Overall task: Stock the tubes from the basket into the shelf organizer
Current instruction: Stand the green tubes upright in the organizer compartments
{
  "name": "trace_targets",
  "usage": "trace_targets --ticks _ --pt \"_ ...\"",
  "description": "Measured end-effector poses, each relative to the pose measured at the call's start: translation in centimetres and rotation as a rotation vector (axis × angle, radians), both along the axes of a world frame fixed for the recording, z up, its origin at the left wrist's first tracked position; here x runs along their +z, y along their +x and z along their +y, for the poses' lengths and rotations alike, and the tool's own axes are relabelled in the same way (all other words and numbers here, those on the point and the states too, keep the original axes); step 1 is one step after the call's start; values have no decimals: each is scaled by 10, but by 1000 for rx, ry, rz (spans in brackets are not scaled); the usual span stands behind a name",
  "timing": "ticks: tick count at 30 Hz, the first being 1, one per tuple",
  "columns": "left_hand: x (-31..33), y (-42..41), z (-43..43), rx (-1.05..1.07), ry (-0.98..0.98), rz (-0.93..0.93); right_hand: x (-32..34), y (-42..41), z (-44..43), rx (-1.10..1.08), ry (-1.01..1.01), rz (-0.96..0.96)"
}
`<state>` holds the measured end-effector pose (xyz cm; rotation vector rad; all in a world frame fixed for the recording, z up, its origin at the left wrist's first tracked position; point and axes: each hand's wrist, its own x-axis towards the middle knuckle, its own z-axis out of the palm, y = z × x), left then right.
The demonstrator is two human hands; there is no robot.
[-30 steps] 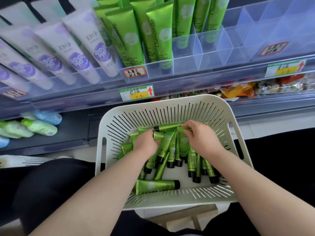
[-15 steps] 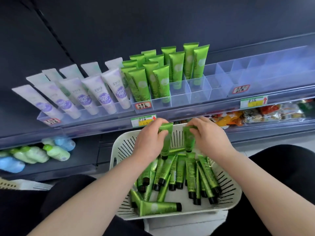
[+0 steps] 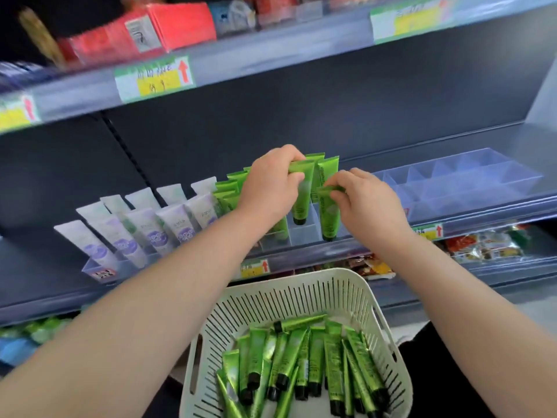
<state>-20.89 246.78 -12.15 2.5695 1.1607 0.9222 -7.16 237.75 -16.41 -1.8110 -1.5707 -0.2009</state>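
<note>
At the clear shelf organizer (image 3: 470,179), beyond the basket (image 3: 301,285), the placing step is under way with both hands. The left hand (image 3: 268,188) pinches the crimped end of a green tube (image 3: 301,197), cap down in a cell. The right hand (image 3: 373,206) pinches a second tube (image 3: 329,217) in the near cell just right of it. Whether either cap has bottomed out is unclear in the blur. Next, seat both upright, release, and go back for the loose tubes (image 3: 301,363) lying in the basket.

Top-shelf packs (image 3: 144,34) are blurred; the basket (image 3: 301,280) is cut off below; stocked tubes (image 3: 229,196) are partly hidden by the left hand (image 3: 268,188)
</note>
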Motion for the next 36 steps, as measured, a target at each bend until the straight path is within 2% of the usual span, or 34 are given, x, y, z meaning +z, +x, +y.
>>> trace_targets --ticks 14,27,31,36 --pt "-20 33 54 129 1 457 6 12 17 10 33 -12" --pt "-19 -6 40 72 90 207 15 -5 47 -17 25 -6" --pt "-28 -28 25 -7 190 236 8 -10 61 -28 -78 -47" --pt "-44 -58 17 -115 298 409 -3 -15 74 -32 -172 -74"
